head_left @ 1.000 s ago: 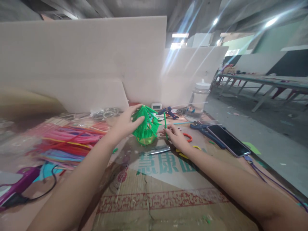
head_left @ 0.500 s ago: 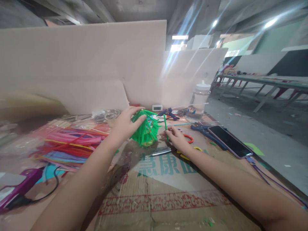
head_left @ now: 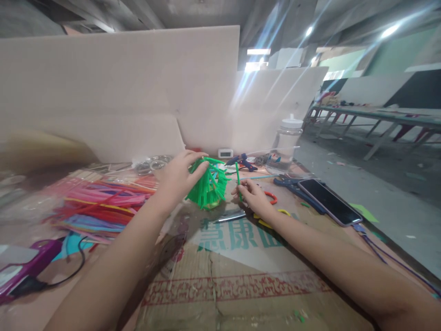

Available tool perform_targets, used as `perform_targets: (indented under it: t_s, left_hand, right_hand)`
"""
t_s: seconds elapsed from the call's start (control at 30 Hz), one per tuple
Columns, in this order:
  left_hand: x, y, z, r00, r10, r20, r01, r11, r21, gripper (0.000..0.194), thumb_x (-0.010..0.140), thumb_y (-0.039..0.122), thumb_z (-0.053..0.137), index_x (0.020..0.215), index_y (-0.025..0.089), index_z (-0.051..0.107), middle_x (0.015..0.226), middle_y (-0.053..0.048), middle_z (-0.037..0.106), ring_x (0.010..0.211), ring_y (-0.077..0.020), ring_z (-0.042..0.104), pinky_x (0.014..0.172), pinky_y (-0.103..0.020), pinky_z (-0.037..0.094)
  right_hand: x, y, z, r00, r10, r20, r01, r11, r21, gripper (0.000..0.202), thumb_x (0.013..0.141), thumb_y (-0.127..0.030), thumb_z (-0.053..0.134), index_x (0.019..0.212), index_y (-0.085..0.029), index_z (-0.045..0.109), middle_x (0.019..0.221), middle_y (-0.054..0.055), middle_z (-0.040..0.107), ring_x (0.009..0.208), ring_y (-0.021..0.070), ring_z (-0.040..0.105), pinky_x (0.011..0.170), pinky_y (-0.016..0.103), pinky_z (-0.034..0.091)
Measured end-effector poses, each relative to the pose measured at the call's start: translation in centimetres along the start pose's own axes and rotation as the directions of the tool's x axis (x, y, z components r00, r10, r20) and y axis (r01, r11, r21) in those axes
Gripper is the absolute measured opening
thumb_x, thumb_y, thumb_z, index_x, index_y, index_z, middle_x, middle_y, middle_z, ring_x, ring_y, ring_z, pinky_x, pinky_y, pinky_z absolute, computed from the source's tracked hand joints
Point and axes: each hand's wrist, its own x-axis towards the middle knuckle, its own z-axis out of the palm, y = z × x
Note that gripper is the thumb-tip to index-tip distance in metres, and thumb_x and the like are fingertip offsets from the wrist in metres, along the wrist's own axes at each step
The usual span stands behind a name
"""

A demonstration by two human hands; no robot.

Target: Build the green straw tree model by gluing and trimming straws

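Observation:
My left hand (head_left: 184, 177) grips the upper left side of a green pipe-cleaner craft (head_left: 208, 188), a rounded bundle of many short green strands. Its far side is hidden by my fingers. To the right of it, my right hand (head_left: 251, 195) pinches a short green pipe cleaner (head_left: 237, 172), held nearly upright and apart from the craft. Under my right wrist lie scissors with yellow handles (head_left: 263, 222), and an orange scissor handle (head_left: 271, 197) shows just behind. A metal blade (head_left: 230, 216) rests on the cardboard (head_left: 241, 271) below the craft.
Coloured pipe cleaners (head_left: 103, 202) are piled at left, above a purple power strip (head_left: 32, 266). A dark blue glue gun (head_left: 243, 162), a small white digital clock (head_left: 225, 153) and a clear bottle (head_left: 284, 145) stand behind. Dark-handled pliers (head_left: 296, 189) and a phone (head_left: 329, 202) lie at right.
Both hands keep their holds and barely move. The whole view has shifted very slightly; the green pipe cleaner in my right hand sits a touch higher and further right.

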Motion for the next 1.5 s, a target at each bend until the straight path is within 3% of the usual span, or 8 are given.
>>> perform_targets:
  t_s: [0.23,0.4,0.63,1.17,1.5]
  left_hand:
    - [0.1,-0.1,-0.2,0.999,-0.034,0.025,0.035,0.999,-0.033,0.041,0.096,0.047,0.047,0.121,0.021,0.066,0.115,-0.007,0.067,0.109,-0.0241,0.062,0.097,-0.038,0.047]
    - [0.3,0.0,-0.2,0.997,-0.060,0.046,0.064,0.995,-0.073,0.038,0.091,0.040,0.052,0.120,0.020,0.066,0.116,-0.007,0.067,0.108,-0.0233,0.062,0.101,-0.038,0.046]
    - [0.2,0.2,-0.2,0.999,-0.045,0.006,0.045,0.997,-0.058,0.034,0.090,0.036,0.052,0.115,0.019,0.068,0.111,-0.006,0.068,0.102,-0.0227,0.063,0.097,-0.037,0.048]
    - [0.2,-0.2,-0.1,0.999,-0.046,0.010,0.046,0.998,-0.037,0.036,0.092,0.039,0.051,0.117,0.020,0.067,0.113,-0.007,0.068,0.105,-0.0229,0.063,0.098,-0.037,0.047]
    - [0.0,0.2,-0.1,0.999,-0.032,0.004,0.032,0.999,-0.020,0.035,0.092,0.040,0.052,0.116,0.021,0.068,0.110,-0.006,0.068,0.100,-0.0227,0.064,0.094,-0.036,0.049]
  right_hand:
    - [-0.8,-4.6,-0.6,0.985,-0.165,-0.051,0.158,0.980,-0.125,0.032,0.087,-0.049,0.058,0.073,-0.021,0.053,0.068,-0.002,0.049,0.065,0.0136,0.046,0.058,0.026,0.038]
    - [-2.7,-6.7,0.7,0.976,-0.201,0.081,0.213,0.960,-0.183,0.033,0.092,-0.048,0.051,0.071,-0.021,0.053,0.065,-0.002,0.048,0.061,0.0135,0.043,0.056,0.027,0.035]
    - [-3.9,-6.8,2.0,0.979,-0.121,0.165,0.147,0.977,-0.152,0.027,0.090,-0.040,0.054,0.070,-0.021,0.054,0.064,-0.002,0.052,0.059,0.0126,0.046,0.055,0.026,0.036]
    - [-3.6,-6.0,2.1,0.986,-0.104,0.129,0.115,0.990,-0.085,0.025,0.091,-0.038,0.055,0.072,-0.022,0.055,0.065,-0.001,0.061,0.060,0.0130,0.054,0.058,0.026,0.041]
    - [-4.1,-5.9,2.7,0.990,-0.031,0.136,0.038,0.998,-0.053,0.023,0.089,-0.039,0.057,0.073,-0.022,0.054,0.059,-0.003,0.061,0.050,0.0121,0.051,0.049,0.026,0.037]
